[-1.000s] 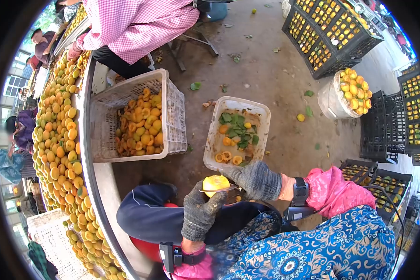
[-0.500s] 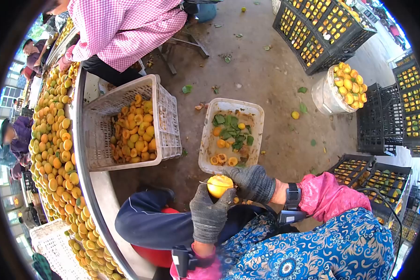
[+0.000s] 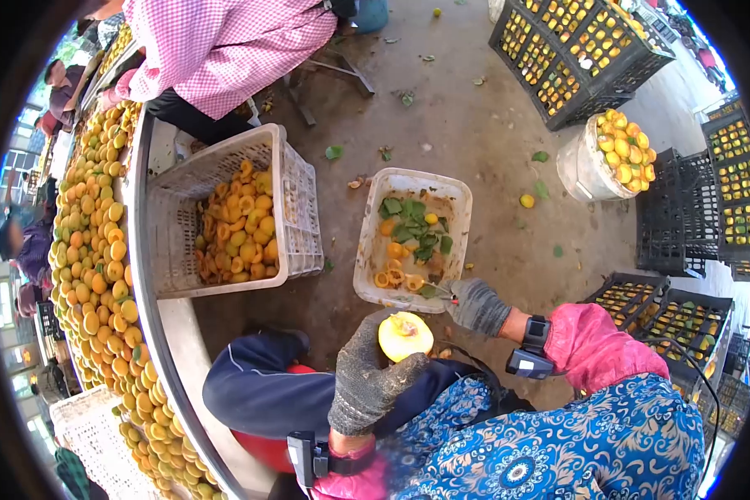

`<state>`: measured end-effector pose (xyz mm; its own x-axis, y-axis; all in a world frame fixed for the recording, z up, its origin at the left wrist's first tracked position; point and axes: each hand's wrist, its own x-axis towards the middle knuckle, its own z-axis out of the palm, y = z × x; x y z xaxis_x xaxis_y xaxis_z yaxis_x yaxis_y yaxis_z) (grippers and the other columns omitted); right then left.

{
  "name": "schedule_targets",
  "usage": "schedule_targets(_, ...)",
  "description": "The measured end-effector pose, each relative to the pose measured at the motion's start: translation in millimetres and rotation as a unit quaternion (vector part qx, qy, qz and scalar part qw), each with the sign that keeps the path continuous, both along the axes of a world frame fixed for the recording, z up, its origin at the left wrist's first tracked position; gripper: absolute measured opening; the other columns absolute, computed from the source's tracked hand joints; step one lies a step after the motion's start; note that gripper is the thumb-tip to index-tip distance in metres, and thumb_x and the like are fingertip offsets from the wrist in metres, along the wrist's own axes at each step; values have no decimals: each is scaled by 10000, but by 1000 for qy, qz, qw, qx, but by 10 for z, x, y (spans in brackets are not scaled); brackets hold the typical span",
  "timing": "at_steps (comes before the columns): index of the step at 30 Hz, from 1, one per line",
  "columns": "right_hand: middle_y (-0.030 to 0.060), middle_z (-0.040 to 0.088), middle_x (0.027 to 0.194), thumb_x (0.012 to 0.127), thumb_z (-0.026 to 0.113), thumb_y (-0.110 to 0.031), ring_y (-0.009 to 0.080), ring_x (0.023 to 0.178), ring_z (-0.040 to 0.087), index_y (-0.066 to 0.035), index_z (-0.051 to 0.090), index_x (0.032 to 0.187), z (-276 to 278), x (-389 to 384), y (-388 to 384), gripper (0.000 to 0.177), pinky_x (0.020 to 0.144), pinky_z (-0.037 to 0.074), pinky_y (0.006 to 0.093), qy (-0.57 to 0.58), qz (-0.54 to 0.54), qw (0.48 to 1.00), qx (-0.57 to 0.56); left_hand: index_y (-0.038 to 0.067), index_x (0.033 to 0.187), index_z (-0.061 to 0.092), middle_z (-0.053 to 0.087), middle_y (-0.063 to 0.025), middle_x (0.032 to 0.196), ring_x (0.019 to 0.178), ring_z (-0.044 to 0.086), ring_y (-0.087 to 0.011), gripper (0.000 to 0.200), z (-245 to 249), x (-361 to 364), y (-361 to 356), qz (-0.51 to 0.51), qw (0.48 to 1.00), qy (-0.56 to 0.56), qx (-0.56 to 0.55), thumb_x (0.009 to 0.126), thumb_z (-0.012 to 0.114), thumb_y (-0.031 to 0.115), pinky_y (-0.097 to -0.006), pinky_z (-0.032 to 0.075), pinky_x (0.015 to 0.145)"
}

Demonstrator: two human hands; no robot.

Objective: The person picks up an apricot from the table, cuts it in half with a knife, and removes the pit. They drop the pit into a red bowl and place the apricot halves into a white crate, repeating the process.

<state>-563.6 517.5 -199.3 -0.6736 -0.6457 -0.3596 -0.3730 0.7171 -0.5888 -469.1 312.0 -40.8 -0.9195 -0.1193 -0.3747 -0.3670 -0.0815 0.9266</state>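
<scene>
A yellow fruit (image 3: 405,337) with a pale, cut-looking top is held in my left hand (image 3: 367,375), which wears a grey glove. To the right of it, my gloved right hand (image 3: 477,307) is closed round a small tool (image 3: 448,297) with a thin metal tip. The two hands are apart. Just beyond them on the floor lies a shallow white tray (image 3: 365,250) holding green leaves (image 3: 417,225) and several orange fruit pieces (image 3: 397,277). The tool's tip is near the tray's lower right edge.
Left of the tray stands a white crate (image 3: 302,212) of halved fruit. A long table edge (image 3: 142,275) borders piled fruit at the left. A person in a checked top (image 3: 217,50) sits ahead. Right are a full bucket (image 3: 583,171) and black crates (image 3: 575,67).
My right hand has moved away from the fruit to the right, and the tool now shows. The fruit's pale top has turned up into view in my left hand.
</scene>
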Motion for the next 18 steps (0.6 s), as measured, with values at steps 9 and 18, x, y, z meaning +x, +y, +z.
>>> schedule_targets(9, 165, 644, 803, 847, 646, -123, 315, 713, 636, -40, 666, 982, 1254, -22, -852, 160, 624, 491, 382, -148, 10, 946, -290, 13, 1164, 539, 631, -119, 1063, 982, 619, -192, 570, 346, 498, -383, 180, 973, 60, -128, 674, 820, 87, -324, 500, 867)
schedule_targets(18, 197, 645, 810, 800, 646, -134, 391, 765, 635, -85, 610, 1060, 1843, 353, -1770, 267, 638, 488, 442, -190, 360, 878, -253, 43, 1131, 548, 642, -129, 1012, 918, 643, -257, 580, 713, 1211, -510, 306, 895, 48, -320, 625, 830, 58, -336, 513, 831)
